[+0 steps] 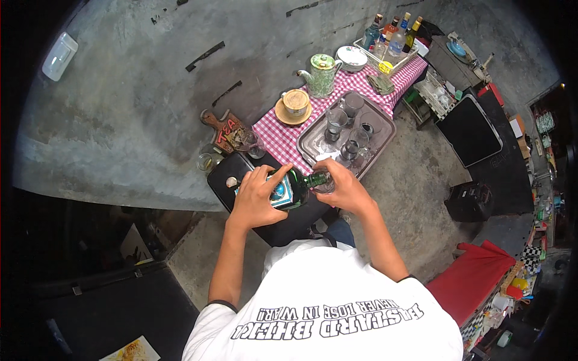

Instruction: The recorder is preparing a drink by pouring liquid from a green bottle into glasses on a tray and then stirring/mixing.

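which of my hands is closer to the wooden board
Left. Your left hand, on the bottle, is slightly right of the wooden board; your right hand, by the bottle's neck, is much farther right.

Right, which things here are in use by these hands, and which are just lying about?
In use: green bottle, left hand around its body; apparently a clear glass, in the right hand at the bottle's neck.

Lying about, it seems: teapot; cup and saucer; stacked plates; wooden board.

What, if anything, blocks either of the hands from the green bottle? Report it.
Nothing visible does. The left hand is directly on the green bottle, and the right hand is at its neck end. The tray with glassware lies beyond the hands, not between them and the bottle.
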Tool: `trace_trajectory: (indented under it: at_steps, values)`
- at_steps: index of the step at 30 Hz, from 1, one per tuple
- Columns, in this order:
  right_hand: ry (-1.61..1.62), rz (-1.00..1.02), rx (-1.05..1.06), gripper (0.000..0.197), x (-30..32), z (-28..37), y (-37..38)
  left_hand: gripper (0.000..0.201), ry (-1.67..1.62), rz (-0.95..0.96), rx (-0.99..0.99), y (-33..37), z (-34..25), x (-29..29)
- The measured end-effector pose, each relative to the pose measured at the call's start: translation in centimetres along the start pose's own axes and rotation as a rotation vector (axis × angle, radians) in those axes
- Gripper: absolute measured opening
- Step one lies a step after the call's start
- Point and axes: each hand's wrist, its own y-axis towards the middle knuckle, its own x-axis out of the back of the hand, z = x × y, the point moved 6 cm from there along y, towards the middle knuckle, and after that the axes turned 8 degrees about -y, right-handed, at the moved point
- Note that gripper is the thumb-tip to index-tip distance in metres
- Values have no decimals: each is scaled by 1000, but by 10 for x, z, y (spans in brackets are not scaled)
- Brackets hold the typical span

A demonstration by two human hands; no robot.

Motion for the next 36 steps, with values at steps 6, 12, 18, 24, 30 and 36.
trace_trajectory:
  at_steps: [6, 12, 18, 24, 30, 36]
  values:
    - [-8, 18, -12, 52, -3, -4, -3, 92, 39, 20, -32, -1, 2, -5]
    - [-4, 13, -19, 52, -5, -6, -7, 95, 48, 49, -48, -2, 0, -8]
    - [45, -7, -34, 51, -7, -9, -11, 95, 59, 53, -53, -2, 0, -9]
    - [132, -62, -61, 51, -12, -15, -12, 95, 48, 33, -51, -1, 0, -7]
    - [234, -107, -121, 50, -21, -24, -14, 94, 37, 21, -49, -1, -2, -5]
    - [286, -149, -134, 50, -27, -30, -18, 91, 18, 50, -6, 0, -1, -5]
